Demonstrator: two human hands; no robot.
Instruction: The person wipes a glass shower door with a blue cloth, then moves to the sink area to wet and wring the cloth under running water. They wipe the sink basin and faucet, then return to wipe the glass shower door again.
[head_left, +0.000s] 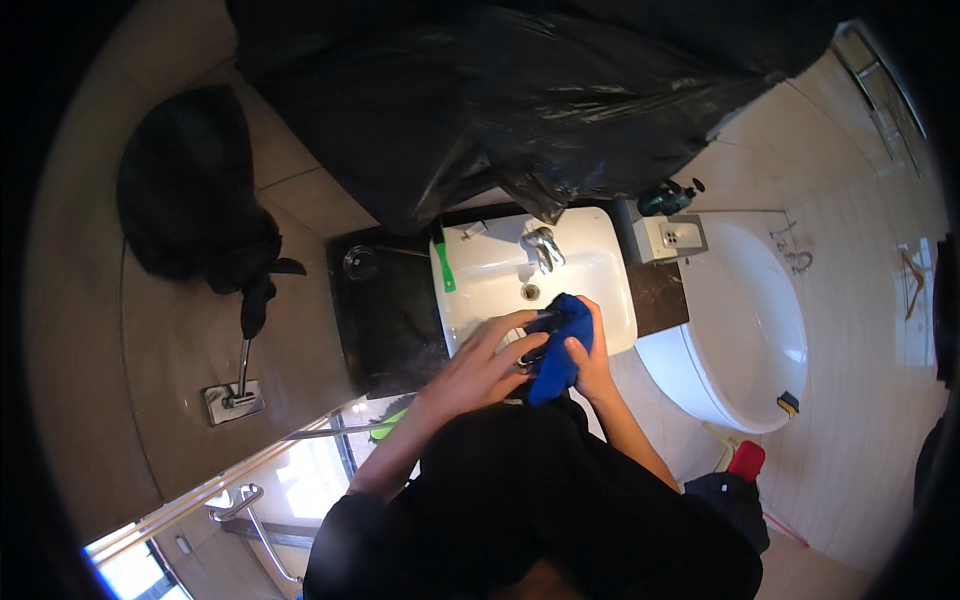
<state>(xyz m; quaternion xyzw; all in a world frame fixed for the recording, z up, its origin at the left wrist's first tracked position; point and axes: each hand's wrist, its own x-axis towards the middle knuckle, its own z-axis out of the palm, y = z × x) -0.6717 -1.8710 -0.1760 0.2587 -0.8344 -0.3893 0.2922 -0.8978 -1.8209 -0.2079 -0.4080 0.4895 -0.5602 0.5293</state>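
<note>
Over the front of a white washbasin (624, 319), my right hand (591, 366) grips a bunched blue cloth (564, 352), its thumb pressed on the near side. The cloth is wrapped partly around a small dark, glossy object (534, 349), which I cannot identify. My left hand (491, 365) has its fingers bent around that object from the left; cloth and fingers hide much of it. Behind the hands are the drain (530, 291) and a chrome tap (544, 250). A green-handled tool (445, 264) lies along the basin's left rim.
Black plastic sheeting (540, 97) hangs above the basin. On the dark counter (390, 330) stands a round glass dish (360, 263). A white box (651, 238) and a dark pump bottle (664, 201) sit right, beside a white bathtub (750, 322) bearing a yellow-and-black sponge (787, 404).
</note>
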